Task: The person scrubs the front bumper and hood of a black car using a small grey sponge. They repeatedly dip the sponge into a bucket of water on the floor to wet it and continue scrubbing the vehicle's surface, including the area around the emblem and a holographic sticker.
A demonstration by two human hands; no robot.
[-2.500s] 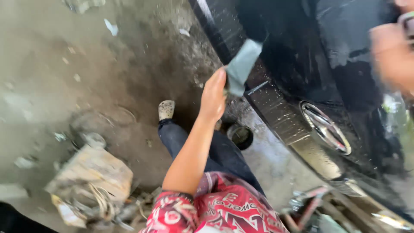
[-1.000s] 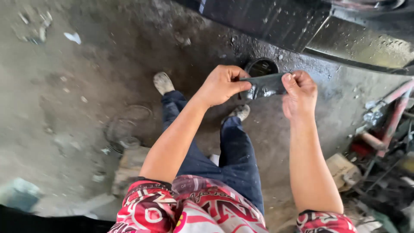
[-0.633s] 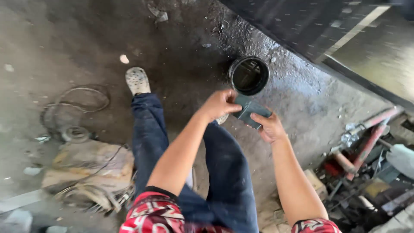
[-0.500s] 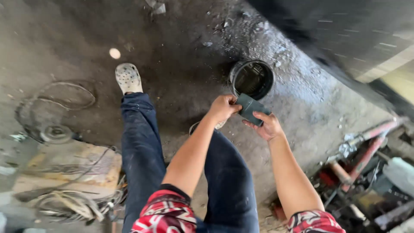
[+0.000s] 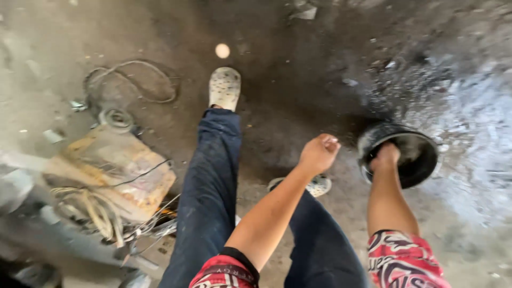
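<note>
My right hand reaches down into a black round bucket that stands on the dirty concrete floor. Its fingers are hidden inside, so what they hold is unclear. My left hand hovers just left of the bucket, curled into a loose fist with nothing visible in it. Both arms come out of red patterned sleeves. Below them are my legs in dark blue jeans, with one pale shoe stretched forward and the other under my left wrist.
A stained yellowish container with tangled cables lies at the left. Behind it is a coil of wire. A wet, shiny patch spreads over the floor to the right of the bucket. A small pale round object lies beyond my shoe.
Both hands held a dark grey flat piece above the bucket. Now my left hand has let go, my right hand has dropped into the bucket, and the piece is out of sight.
</note>
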